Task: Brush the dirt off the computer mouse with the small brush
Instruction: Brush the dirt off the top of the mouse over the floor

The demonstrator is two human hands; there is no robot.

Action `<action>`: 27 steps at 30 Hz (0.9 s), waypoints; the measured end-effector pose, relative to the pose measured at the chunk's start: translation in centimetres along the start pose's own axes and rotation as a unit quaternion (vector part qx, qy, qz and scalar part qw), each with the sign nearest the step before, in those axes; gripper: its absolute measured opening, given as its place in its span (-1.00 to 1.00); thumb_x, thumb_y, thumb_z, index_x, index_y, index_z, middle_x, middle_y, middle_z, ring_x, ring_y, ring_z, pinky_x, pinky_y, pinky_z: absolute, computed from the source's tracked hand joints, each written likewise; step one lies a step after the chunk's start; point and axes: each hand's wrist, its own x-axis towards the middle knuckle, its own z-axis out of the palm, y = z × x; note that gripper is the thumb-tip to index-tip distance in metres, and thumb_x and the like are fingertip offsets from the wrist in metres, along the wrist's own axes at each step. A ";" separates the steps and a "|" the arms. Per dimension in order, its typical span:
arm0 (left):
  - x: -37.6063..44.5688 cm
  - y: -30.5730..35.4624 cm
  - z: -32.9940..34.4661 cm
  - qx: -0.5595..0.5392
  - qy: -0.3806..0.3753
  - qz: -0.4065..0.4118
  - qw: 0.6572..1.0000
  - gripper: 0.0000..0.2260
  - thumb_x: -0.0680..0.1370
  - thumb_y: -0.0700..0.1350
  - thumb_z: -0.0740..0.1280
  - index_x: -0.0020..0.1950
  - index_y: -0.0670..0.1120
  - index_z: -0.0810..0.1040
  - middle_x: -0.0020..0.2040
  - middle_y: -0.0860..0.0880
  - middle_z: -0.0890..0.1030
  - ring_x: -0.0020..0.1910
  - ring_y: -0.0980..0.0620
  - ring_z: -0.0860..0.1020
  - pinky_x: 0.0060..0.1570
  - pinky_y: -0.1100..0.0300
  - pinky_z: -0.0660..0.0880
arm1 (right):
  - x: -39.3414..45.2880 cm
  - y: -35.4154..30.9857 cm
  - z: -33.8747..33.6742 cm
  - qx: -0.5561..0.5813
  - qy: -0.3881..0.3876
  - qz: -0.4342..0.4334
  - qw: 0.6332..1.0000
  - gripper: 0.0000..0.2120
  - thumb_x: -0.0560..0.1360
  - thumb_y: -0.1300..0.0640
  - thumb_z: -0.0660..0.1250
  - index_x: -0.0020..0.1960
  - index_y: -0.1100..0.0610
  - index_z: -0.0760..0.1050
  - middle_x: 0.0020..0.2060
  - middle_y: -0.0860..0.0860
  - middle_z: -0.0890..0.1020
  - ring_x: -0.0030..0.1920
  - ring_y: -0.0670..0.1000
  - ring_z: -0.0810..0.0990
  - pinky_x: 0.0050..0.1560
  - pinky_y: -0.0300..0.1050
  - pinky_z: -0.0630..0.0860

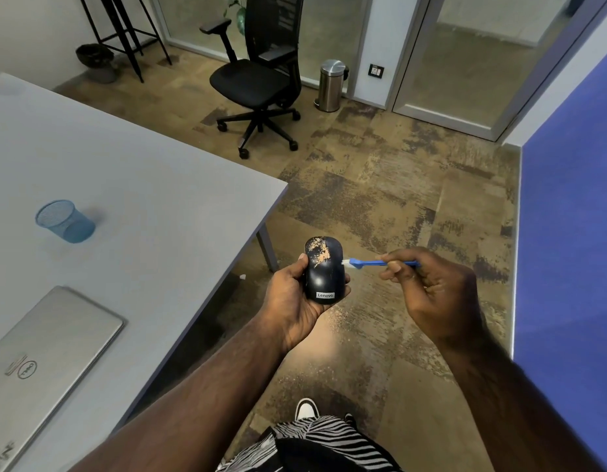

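Tan dirt streaks the upper half of a dark computer mouse [324, 271], held at centre frame over the floor with its long axis running up the frame. Left hand [295, 301] has its fingers clamped round the mouse's sides. Right hand [431, 287], to the right, pinches a small blue brush [373, 263] lying crosswise; its white bristles touch the mouse's right edge, just beside the dirt. Grey surface [142, 199] at left.

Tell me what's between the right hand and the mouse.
Only the brush: in the head view its blue handle runs from the right hand to the mouse, white bristles at the mouse's right edge. Nothing else intervenes.
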 end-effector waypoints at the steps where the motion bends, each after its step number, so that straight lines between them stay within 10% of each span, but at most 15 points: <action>1: -0.1 -0.1 0.1 0.003 0.000 0.000 1.000 -0.62 0.66 0.00 0.07 0.20 -0.28 0.47 0.13 -0.35 0.59 -0.05 -0.25 0.60 -0.03 -0.08 0.59 | 0.0 0.0 -0.1 0.010 0.004 0.005 1.000 -0.88 0.54 0.24 0.35 0.03 0.13 0.64 -0.21 -0.11 0.70 -0.19 -0.16 0.71 -0.25 -0.02 0.64; 7: -0.3 -0.4 0.0 0.029 0.007 -0.001 1.000 -0.60 0.66 0.00 0.08 0.24 -0.29 0.47 0.17 -0.33 0.59 -0.04 -0.23 0.61 -0.02 -0.08 0.57 | 1.1 -0.4 0.8 -0.044 0.019 0.006 0.999 -0.89 0.54 0.23 0.35 0.01 0.15 0.65 -0.25 -0.07 0.71 -0.25 -0.15 0.67 -0.34 -0.26 0.57; 27: -0.4 -0.8 0.6 0.065 0.016 0.011 0.998 -0.61 0.66 0.00 0.07 0.14 -0.26 0.54 -0.03 -0.29 0.65 -0.12 -0.20 0.62 0.03 -0.11 0.53 | 2.0 -2.3 2.0 -0.027 -0.006 0.008 1.000 -0.86 0.53 0.11 0.32 -0.05 0.12 0.64 -0.31 -0.01 0.69 -0.34 0.00 0.66 -0.40 -0.02 0.55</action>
